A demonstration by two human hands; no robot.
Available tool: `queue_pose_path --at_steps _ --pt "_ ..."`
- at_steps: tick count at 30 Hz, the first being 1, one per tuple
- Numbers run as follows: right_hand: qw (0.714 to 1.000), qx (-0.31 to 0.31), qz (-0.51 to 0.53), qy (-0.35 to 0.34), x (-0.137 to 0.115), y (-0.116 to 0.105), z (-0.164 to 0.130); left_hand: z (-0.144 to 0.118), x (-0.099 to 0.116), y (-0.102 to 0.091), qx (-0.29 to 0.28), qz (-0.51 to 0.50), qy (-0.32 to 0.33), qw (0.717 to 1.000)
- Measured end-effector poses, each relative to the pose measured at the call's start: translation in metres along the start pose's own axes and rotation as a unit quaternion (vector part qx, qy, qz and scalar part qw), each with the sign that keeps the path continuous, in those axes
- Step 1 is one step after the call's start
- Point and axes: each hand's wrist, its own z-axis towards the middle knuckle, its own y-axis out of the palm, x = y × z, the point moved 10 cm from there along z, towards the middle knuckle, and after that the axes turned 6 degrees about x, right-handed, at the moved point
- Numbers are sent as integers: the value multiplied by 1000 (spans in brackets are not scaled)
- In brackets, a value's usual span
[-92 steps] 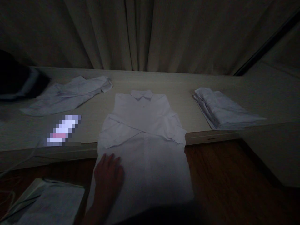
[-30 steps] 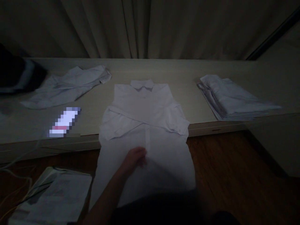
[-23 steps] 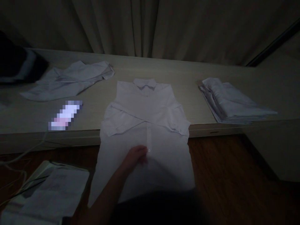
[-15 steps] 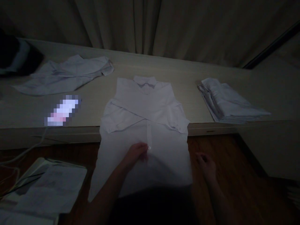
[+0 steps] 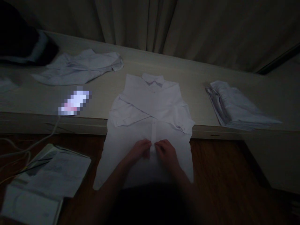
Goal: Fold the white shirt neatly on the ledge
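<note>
white shirt (image 5: 150, 106) (sleeves crossed) lies flat, collared.

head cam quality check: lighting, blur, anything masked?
Head view: very dim and underexposed, grainy; the white shirt is the brightest area. Left hand and right hand on its button strip are soft, fingers hard to separate. A pixelated patch masks something on the ledge. Dark shadow fills the bottom centre.

Both hands (image 5: 153, 150) pinch shirt (image 5: 150, 106) — placket.
</note>
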Motion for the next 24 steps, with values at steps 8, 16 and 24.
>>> queue_pose_path --at_steps 8,16,24 --pt "993 -3 -104 -64 10 21 -10 5 -14 5 -17 -24 -34 999" --pt "993 -1 -98 -70 14 19 -9 5 -15 5 -18 -18 -24 999" --pt "995 3 -85 -60 26 22 -12 1 5 -18 155 143 54 976"
